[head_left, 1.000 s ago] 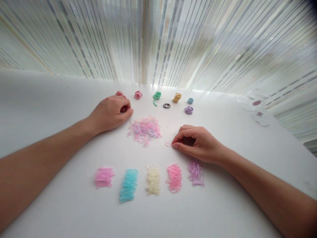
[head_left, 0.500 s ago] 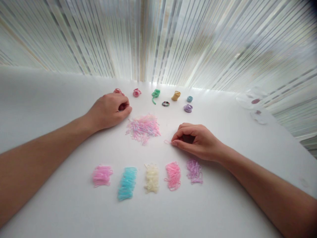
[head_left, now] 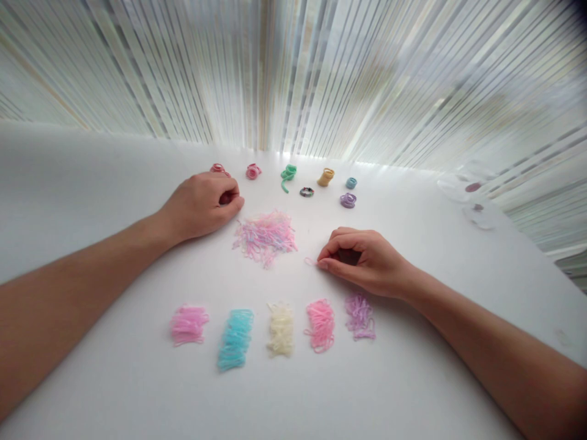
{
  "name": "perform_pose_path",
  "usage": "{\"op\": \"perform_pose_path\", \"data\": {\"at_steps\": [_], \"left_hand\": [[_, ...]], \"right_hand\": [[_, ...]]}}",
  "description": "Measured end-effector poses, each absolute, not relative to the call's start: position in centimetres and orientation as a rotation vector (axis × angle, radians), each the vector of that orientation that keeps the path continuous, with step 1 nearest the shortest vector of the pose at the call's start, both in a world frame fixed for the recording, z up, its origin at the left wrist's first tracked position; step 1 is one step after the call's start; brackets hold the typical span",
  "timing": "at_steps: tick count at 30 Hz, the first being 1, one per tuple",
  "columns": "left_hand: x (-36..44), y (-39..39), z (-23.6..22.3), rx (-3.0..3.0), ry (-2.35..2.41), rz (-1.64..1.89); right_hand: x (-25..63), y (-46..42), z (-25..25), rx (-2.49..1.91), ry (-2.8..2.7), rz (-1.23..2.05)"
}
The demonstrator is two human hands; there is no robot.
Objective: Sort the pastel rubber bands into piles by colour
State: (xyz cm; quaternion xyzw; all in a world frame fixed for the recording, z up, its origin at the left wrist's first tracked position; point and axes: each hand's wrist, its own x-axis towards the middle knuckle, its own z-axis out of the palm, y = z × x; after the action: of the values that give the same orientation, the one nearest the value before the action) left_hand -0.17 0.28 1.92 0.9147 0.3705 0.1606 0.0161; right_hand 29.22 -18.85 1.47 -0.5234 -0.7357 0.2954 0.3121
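Observation:
A mixed heap of tiny pastel elastic bands [head_left: 265,235] lies in the middle of the white table [head_left: 92,183]. My right hand [head_left: 364,261] rests just right of the heap, its fingertips pinched on one small pink band [head_left: 310,262] lying on the table. My left hand [head_left: 202,205] rests curled to the left of the heap, fingers closed around something reddish that I cannot make out. Near me lie sorted piles: pink [head_left: 189,324], turquoise [head_left: 235,339], cream [head_left: 280,330], deeper pink [head_left: 320,325] and purple [head_left: 360,316].
Small bundles of thicker hair ties stand at the back: red [head_left: 216,168], pink [head_left: 252,172], green [head_left: 288,174], dark multicoloured [head_left: 307,192], yellow [head_left: 325,177], blue [head_left: 351,183], purple [head_left: 348,200]. Clear plastic lids or dishes [head_left: 472,195] lie at the far right. A striped curtain hangs behind.
The view shifted slightly, so everything sits a little higher in the picture than a second ago. Both hands have kept their places and grips.

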Motion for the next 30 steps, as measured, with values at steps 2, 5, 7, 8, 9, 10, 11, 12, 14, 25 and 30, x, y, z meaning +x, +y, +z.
{"op": "perform_pose_path", "data": {"at_steps": [2, 5, 7, 8, 9, 10, 11, 12, 14, 25, 30], "left_hand": [[-0.2, 0.3, 1.9, 2.846, 1.150, 0.506], [-0.1, 0.3, 1.9, 2.843, 1.149, 0.501], [-0.1, 0.3, 1.9, 2.841, 1.146, 0.497], [-0.1, 0.3, 1.9, 2.841, 1.144, 0.497], [-0.1, 0.3, 1.9, 2.843, 1.143, 0.499], [-0.1, 0.3, 1.9, 2.845, 1.143, 0.499], [-0.1, 0.3, 1.9, 2.846, 1.145, 0.500], [-0.1, 0.3, 1.9, 2.847, 1.149, 0.499], [-0.2, 0.3, 1.8, 2.847, 1.158, 0.499], [0.0, -0.2, 2.3, 2.796, 1.156, 0.495], [0.0, -0.4, 2.5, 2.795, 1.138, 0.486]], "right_hand": [[29.2, -18.8, 1.5, -1.380, -1.937, 0.785], [29.2, -18.8, 1.5, -1.379, -1.925, 0.797], [29.2, -18.9, 1.4, -1.380, -1.908, 0.823], [29.3, -18.9, 1.4, -1.381, -1.895, 0.845], [29.3, -18.9, 1.4, -1.380, -1.880, 0.872], [29.4, -18.9, 1.4, -1.378, -1.860, 0.901], [29.4, -18.9, 1.5, -1.375, -1.839, 0.933], [29.5, -19.0, 1.6, -1.373, -1.818, 0.968], [29.6, -19.1, 2.1, -1.365, -1.792, 1.048], [28.8, -20.3, 4.7, -1.196, -2.034, 1.308], [28.8, -20.3, 4.7, -1.207, -2.061, 1.317]]}}
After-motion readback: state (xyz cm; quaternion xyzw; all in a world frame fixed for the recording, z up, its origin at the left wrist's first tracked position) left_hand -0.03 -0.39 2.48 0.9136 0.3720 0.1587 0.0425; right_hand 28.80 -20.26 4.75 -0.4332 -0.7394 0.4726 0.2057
